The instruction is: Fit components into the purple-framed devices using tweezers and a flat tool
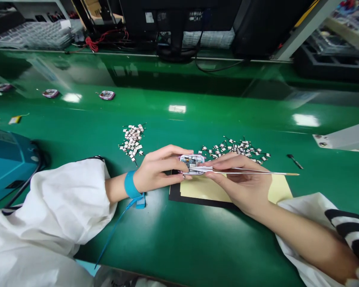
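Note:
My left hand (157,169) pinches a small plastic-framed device with an exposed circuit board (192,161) between its fingers and thumb. My right hand (239,184) holds long, thin metal tweezers (254,172) with their tips at the device, where a small white strip (201,169) lies. Both hands are just above a pale yellow sheet (208,190) on a black mat (175,194). Two loose heaps of tiny metal-and-white parts (132,141) lie beyond the hands, the other heap (235,148) to the right. A blue wrist strap (130,184) circles my left wrist.
Several similar devices (107,95) and small yellow batteries (15,119) lie on the glossy green bench mat (179,255). A small black-handled tool (294,161) lies to the right. A teal machine (6,163) stands at the left, a white bracket (344,137) at the right, a monitor stand (176,40) behind.

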A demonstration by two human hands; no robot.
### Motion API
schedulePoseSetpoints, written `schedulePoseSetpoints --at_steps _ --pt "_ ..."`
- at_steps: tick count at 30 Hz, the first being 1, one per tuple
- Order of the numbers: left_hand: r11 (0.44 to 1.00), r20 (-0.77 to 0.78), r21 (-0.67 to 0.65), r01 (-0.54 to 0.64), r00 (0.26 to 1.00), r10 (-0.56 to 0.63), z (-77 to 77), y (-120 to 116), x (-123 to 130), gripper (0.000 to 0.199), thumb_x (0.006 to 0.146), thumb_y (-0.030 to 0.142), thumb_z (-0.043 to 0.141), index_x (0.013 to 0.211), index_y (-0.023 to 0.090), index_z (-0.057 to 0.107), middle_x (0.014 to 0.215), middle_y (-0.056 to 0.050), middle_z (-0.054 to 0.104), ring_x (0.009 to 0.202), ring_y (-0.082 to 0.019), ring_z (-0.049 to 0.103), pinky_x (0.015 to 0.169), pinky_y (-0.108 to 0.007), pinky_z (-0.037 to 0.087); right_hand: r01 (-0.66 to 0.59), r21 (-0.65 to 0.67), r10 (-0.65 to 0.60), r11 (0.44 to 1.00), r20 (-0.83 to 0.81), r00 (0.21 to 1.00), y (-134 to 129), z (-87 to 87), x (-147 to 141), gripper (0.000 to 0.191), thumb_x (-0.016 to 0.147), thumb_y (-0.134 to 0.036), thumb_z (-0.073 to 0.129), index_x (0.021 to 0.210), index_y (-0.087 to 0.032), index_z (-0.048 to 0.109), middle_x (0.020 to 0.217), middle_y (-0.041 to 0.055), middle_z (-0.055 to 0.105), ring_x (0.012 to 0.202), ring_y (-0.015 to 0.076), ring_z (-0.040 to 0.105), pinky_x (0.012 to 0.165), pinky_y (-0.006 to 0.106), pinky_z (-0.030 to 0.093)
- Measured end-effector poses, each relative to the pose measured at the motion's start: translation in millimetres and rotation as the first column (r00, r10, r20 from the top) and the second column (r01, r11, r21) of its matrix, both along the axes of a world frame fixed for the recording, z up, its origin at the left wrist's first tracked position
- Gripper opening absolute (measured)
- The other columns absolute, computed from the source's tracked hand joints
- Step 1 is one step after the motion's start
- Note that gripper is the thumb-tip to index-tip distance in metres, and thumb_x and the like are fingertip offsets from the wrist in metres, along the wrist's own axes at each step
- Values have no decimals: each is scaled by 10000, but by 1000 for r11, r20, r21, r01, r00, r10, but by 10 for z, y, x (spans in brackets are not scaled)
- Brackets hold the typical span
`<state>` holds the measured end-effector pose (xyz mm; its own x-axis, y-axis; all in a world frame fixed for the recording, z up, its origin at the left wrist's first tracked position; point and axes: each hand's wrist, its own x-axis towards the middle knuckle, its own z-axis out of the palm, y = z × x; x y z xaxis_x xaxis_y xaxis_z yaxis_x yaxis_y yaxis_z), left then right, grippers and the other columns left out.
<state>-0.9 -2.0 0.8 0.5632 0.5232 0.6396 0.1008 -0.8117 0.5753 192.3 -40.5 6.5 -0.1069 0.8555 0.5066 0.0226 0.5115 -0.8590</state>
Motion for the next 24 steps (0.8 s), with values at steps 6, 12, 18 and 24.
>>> schedulePoseSetpoints --at_steps 6,12,18,24 --pt "998 8 60 -30 1000 29 32 5 7 130 693 208 669 746 113 598 954 -130 598 801 -142 601 685 -226 517 -38 34 39 999 -38 999 -22 9 22 345 648 4 666 859 -265 621 816 -8 649 773 170 621 676 317 541" --pt "999 36 31 -31 999 30 35 12 14 152 677 207 684 728 95 595 901 -138 609 786 -140 603 690 -217 513 -79 79 74 994 67 995 -34 -3 83 388 642 5 672 900 -278 613 873 -6 648 803 189 625 728 361 548" --pt "999 34 19 -29 999 28 22 11 1 151 681 222 679 724 108 589 911 -119 606 804 -137 603 698 -214 515 -91 57 87 994 61 994 -42 32 73 383 636 -10 687 899 -280 618 853 -10 655 787 182 631 723 340 558" --pt "1000 34 -3 -23 999 23 25 8 8 161 670 204 689 745 95 598 905 -126 604 807 -141 602 705 -215 512 -116 51 113 992 53 992 -23 50 55 347 650 -31 684 881 -286 638 836 -10 666 754 177 640 701 327 566"
